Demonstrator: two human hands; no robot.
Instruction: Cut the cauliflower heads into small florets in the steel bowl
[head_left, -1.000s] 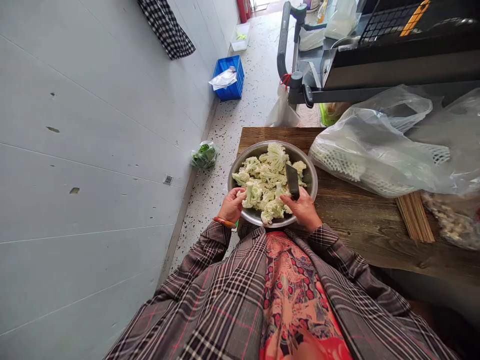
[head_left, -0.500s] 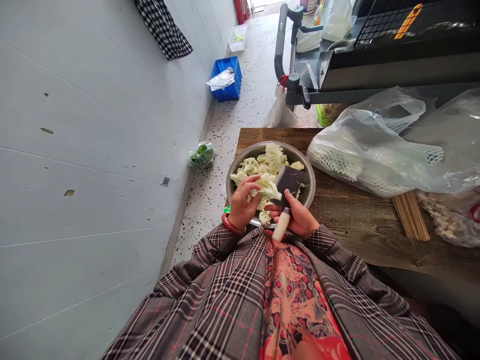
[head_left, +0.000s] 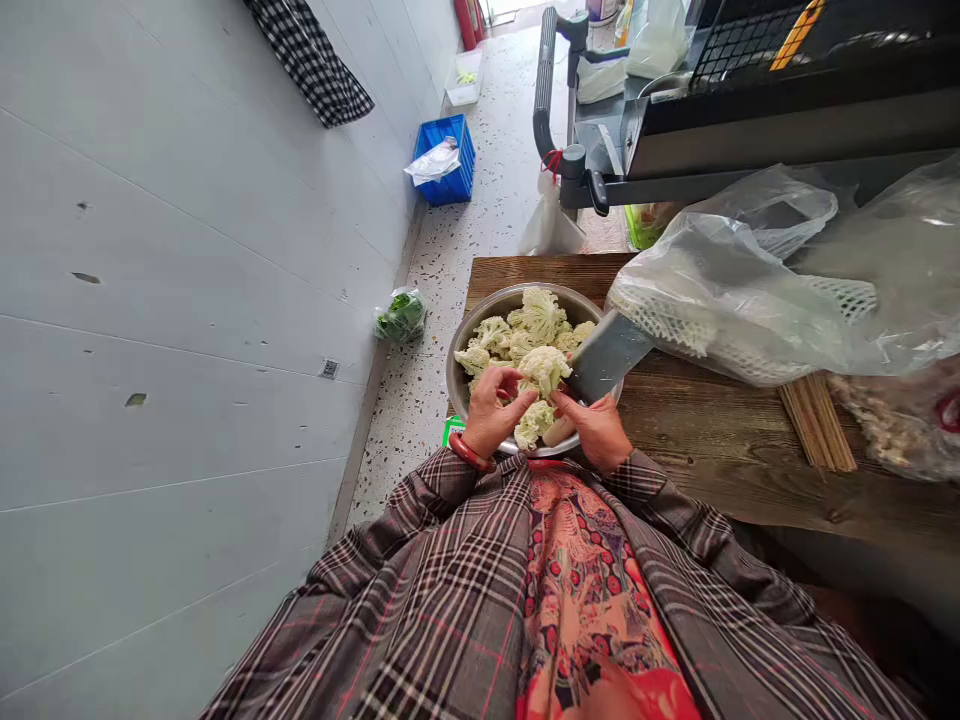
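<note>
In the head view, my left hand (head_left: 491, 408) is closed around a pale cauliflower floret (head_left: 545, 369) above a steel bowl (head_left: 459, 345). My right hand (head_left: 602, 430) grips a cleaver (head_left: 611, 352), its pale handle partly hidden under the fingers. The broad grey blade tilts up to the right, across the bowl's rim. My right thumb and fingertips come close to the floret's lower right side, and I cannot tell whether they touch it. More cauliflower pieces (head_left: 540, 314) fill the bowl below, and another floret (head_left: 534, 425) shows between my hands.
The bowl stands on a wooden table (head_left: 682, 440). To the right lie a clear plastic bag (head_left: 742, 300) with white netting and a bundle of brown sticks (head_left: 816, 424). A trolley (head_left: 581, 165) stands behind. Bagged greens (head_left: 402, 315) and a blue crate (head_left: 444, 165) line the wall.
The cleaver blade has swung right and flattened out, from over the bowl to across its right rim. The floret in my left hand has turned so its head faces up. My right hand has rotated.
</note>
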